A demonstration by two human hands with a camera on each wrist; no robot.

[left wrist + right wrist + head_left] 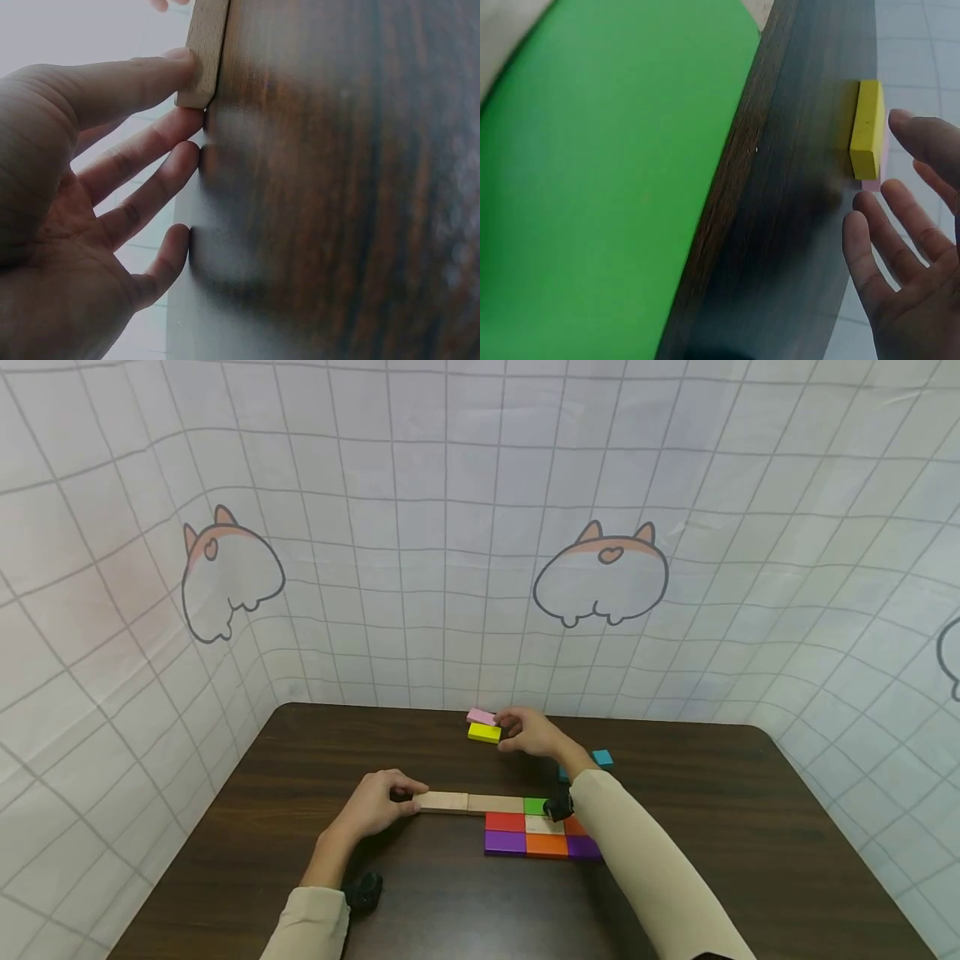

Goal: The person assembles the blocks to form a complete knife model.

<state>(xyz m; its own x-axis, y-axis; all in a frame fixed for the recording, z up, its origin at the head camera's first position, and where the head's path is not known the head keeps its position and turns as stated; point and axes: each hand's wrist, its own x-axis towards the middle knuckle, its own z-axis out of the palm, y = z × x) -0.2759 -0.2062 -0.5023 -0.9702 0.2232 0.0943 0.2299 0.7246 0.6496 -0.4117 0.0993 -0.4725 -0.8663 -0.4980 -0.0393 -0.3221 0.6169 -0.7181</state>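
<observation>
At the left end of a row, my left hand pinches a plain wooden block between thumb and fingers. In the left wrist view the thumb presses on that block's end, and the other fingertips touch the table. A second plain block and a green block continue the row. My right hand reaches over the far side, its fingers spread and holding nothing. Just beside its fingertips lie a pink block and a yellow block.
Below the row sit red, purple and orange blocks, side by side; the right forearm covers part of them. Blue blocks lie behind the right wrist. A gridded white curtain borders the dark table.
</observation>
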